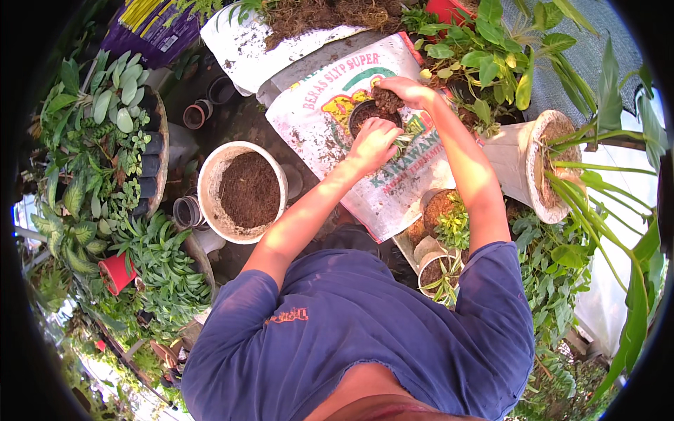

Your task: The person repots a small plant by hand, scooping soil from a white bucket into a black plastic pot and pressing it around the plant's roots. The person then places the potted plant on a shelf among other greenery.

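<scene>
A small black pot (360, 118) with dark soil in it stands on a white printed sack (319, 140). My left hand (375, 142) is closed at the near side of the pot. Narrow green leaves of a small plant (403, 142) stick out past its fingers; its stem and roots are hidden. Over the pot's far right rim, my right hand (406, 92) is closed on a clump of dark soil (387, 101). Soil crumbs lie scattered on the sack.
Left of the sack stands a large whitish pot (206, 186) part filled with soil. Small potted plants (439, 270) sit near my right elbow. A tall pale planter (509, 153) leans at the right. Dense foliage (161, 263) lines the left, and a rooty soil heap (316, 21) lies beyond.
</scene>
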